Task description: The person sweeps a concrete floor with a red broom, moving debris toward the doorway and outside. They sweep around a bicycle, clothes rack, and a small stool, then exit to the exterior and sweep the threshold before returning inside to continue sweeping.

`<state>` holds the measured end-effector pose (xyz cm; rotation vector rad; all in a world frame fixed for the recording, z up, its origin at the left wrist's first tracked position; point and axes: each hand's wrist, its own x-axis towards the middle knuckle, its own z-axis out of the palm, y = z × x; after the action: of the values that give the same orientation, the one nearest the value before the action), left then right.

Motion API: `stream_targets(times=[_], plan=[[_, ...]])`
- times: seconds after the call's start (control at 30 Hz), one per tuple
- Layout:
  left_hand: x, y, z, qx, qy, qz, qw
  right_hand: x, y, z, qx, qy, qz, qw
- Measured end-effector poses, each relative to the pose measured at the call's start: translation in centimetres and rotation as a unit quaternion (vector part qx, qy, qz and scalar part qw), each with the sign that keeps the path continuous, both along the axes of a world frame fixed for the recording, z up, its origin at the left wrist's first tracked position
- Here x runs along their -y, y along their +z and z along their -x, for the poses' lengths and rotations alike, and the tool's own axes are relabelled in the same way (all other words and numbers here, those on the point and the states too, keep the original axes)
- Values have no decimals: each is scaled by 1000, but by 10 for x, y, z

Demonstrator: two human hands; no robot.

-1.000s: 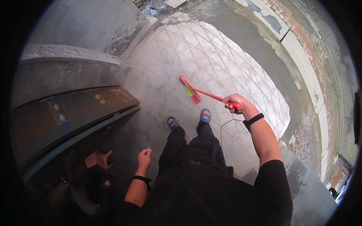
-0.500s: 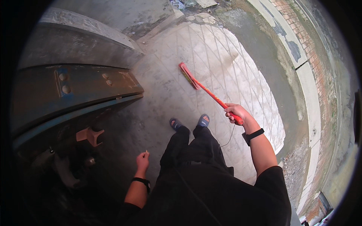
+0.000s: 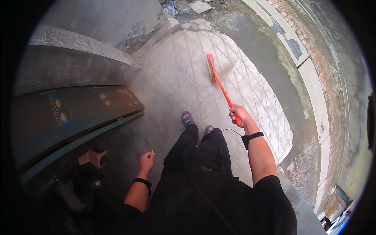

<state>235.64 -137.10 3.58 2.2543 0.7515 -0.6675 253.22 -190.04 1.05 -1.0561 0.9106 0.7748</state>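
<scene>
My right hand (image 3: 240, 114) is wrapped round the red handle of a long-handled brush (image 3: 221, 84). The brush reaches away from me over the pale concrete floor, with its red head at the far end and its bristles turned to the left. Low on the left, my left hand (image 3: 147, 161) is closed in a fist away from the brush. A small pale tip sticks up from its fingers; whether it is a thing held or a fingertip I cannot make out.
To the left stands a rusty metal door or panel (image 3: 84, 102) beside a concrete wall (image 3: 70, 62). A small pinkish stool (image 3: 93, 158) sits in the shade below it. Right of the scored concrete slab (image 3: 258, 102) run wet ground (image 3: 270, 58) and a kerb (image 3: 313, 86).
The brush head has swung to the right and farther away, and its handle stands steeper. My left foot has stepped forward; my right foot is now partly hidden by the trouser leg.
</scene>
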Motion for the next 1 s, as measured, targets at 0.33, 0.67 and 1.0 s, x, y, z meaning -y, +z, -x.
stream_targets(times=[0.33,0.67,1.0], plan=[[1,-10,-84,27,-32,-2,999,21,23,-23,-93,24,-86,992],[60,-32,-185,39,-6,-19,999,79,-31,-131,-9,-18,37,999],[79,-58,-330,42,-76,14,996,107,-20,-83,-120,-271,8,955]])
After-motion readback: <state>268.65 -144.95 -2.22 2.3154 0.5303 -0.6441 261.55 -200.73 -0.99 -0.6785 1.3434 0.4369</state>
